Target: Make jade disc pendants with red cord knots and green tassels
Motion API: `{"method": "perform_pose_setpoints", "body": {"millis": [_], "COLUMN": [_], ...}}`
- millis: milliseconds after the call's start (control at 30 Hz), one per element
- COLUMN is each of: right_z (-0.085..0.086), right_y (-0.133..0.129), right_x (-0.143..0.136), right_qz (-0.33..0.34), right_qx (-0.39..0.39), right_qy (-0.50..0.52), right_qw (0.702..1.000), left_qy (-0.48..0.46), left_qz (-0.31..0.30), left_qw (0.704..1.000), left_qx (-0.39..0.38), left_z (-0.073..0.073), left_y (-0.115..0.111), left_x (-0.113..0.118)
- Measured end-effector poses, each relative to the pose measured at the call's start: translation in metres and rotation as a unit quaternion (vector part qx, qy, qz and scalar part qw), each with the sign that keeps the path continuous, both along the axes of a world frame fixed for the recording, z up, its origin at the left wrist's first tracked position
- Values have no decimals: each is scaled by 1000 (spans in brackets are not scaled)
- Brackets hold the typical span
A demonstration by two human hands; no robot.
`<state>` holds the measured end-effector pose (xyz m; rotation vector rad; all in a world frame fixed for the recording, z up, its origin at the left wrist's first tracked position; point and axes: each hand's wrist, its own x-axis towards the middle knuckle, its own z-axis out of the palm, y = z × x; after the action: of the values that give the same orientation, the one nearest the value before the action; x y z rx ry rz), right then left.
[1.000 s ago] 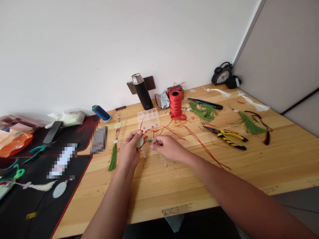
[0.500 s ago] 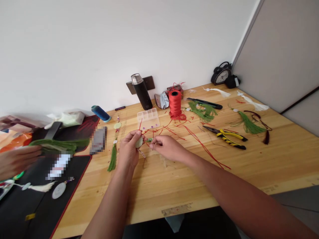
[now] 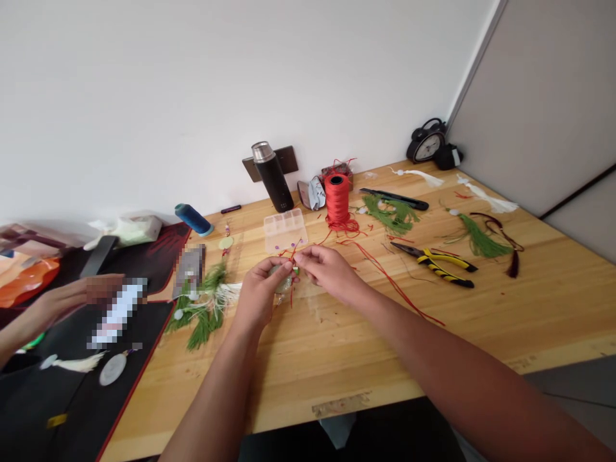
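My left hand (image 3: 262,285) is closed around a pale green disc pendant (image 3: 283,282), which shows partly below its fingers. A red cord (image 3: 291,251) runs up from the pendant at my fingertips. My right hand (image 3: 325,269) pinches at this cord, its thumb and forefinger almost touching those of my left hand. A small green bead (image 3: 296,271) shows between the two hands. Just behind them lies a clear compartment box (image 3: 283,224) with a few purple beads.
A spool of red cord (image 3: 337,199) and a black flask (image 3: 273,179) stand behind. Yellow-black pliers (image 3: 445,263), a utility knife (image 3: 399,199) and green tassels (image 3: 392,217) lie right. Leftward are green and white tassels (image 3: 206,305), a blue thread spool (image 3: 193,218) and another person's hand (image 3: 72,298).
My right hand has moved up to the cord at my left fingertips, and the pendant has tilted. The other person's green tassels now lie on the table, with white ones, left of my hands.
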<state>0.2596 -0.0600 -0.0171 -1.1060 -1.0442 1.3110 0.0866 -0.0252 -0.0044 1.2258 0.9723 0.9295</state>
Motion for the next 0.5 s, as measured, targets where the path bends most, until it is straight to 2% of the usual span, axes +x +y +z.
{"method": "perform_pose_setpoints", "body": {"millis": [200, 500], "right_z": [0, 3], "right_y": [1, 1], "right_x": [1, 2], "right_qz": [-16, -34], "right_qx": [3, 15], "right_qy": [27, 25], "right_qw": [999, 999], "left_qy": [29, 32], "left_qz": [-39, -48], "left_qw": [999, 998], "left_qx": [-17, -27], "left_z": [-2, 0], "left_y": [-2, -3], "left_x": [-1, 0]}}
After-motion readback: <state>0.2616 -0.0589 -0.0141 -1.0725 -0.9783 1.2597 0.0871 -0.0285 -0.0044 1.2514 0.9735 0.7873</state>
